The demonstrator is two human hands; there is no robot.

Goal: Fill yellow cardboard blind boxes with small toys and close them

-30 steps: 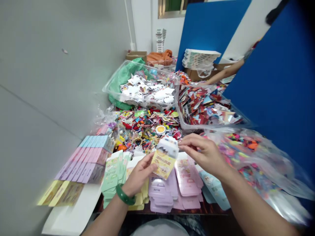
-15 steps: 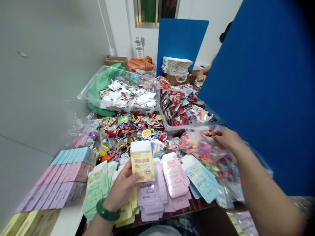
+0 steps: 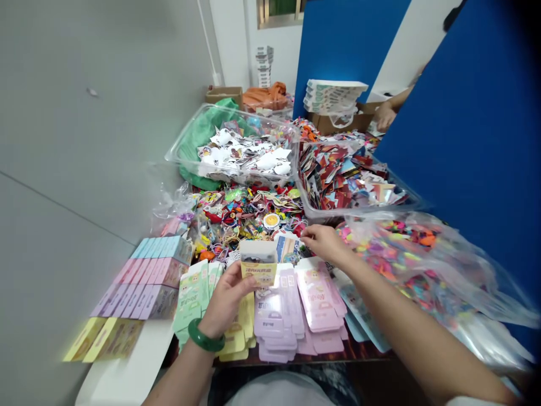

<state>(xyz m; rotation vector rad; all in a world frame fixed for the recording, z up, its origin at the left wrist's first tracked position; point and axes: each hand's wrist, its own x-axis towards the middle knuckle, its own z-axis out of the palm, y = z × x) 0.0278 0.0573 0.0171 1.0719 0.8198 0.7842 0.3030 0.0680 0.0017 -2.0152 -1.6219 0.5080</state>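
1. Flat carton blanks in lilac, pink, green and blue lie fanned along the near edge of the bench.
2. The left hand, with a green bangle on its wrist, is closed round a small yellow carton. It holds the carton upright above the blanks, top flap open.
3. The right hand reaches to the trinket pile, just right of the carton, with fingertips drawn together. Whether they grip anything cannot be told.
4. A row of assembled boxes stands to the left, and a clear bag of coloured bits lies to the right.
5. Beyond the pile are a sticker tub and a foil-packet tub.
6. At the far end is a co-worker's hand.
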